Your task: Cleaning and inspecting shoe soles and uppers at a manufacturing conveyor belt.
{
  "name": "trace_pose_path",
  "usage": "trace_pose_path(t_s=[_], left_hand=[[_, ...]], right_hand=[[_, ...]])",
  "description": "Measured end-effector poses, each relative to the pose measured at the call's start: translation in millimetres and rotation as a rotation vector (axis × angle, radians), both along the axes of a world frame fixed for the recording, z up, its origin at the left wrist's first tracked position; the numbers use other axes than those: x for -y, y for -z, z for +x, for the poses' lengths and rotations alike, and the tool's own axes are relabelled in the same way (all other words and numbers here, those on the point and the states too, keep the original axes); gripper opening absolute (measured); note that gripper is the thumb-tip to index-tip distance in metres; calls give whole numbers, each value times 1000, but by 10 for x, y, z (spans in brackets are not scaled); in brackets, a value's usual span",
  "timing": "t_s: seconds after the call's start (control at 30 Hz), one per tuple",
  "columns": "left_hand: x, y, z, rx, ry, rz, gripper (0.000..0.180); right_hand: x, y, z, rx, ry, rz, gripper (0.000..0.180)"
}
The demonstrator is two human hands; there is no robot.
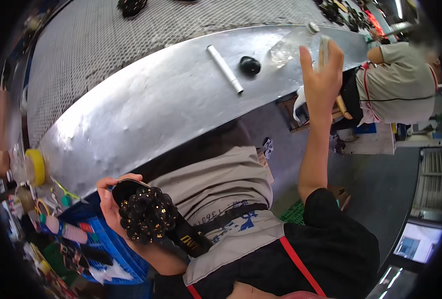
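Note:
Low on the left, my left hand is closed round a black slipper. A ruffled black flower with gold flecks covers much of it, and a black strap-like part extends toward my lap. Over the bench's right end my right hand is raised. Between its thumb and fingers a slim pale tool shows; its kind is unclear, since the hand hides most of it. Close by on the metal bench lie a clear plastic bottle, a round black object and a white marker-like tube.
A mesh conveyor belt runs behind the metal bench, carrying another dark flowered piece. A yellow-lidded jar and a blue crate stand on my left. A co-worker sits to the right, beyond a wooden stool.

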State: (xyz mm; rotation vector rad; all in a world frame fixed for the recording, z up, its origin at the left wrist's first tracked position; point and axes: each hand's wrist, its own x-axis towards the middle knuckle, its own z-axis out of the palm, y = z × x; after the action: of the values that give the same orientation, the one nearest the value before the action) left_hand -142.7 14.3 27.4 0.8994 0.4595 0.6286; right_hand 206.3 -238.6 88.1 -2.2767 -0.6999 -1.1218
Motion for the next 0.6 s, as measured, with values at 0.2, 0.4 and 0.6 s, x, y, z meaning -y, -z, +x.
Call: trace_pose_path(t_s=[0.2, 0.4, 0.6], left_hand=[[80, -15, 189, -14, 71, 8, 29], [-11, 164, 95, 101, 50, -20, 23], [-33, 341, 18, 139, -135, -64, 24]], right_hand=[[195, 216, 884, -62, 121, -77, 42], [310, 377, 1387, 131, -81, 1, 36], [1772, 1020, 2397, -1068, -666, 1532, 20]])
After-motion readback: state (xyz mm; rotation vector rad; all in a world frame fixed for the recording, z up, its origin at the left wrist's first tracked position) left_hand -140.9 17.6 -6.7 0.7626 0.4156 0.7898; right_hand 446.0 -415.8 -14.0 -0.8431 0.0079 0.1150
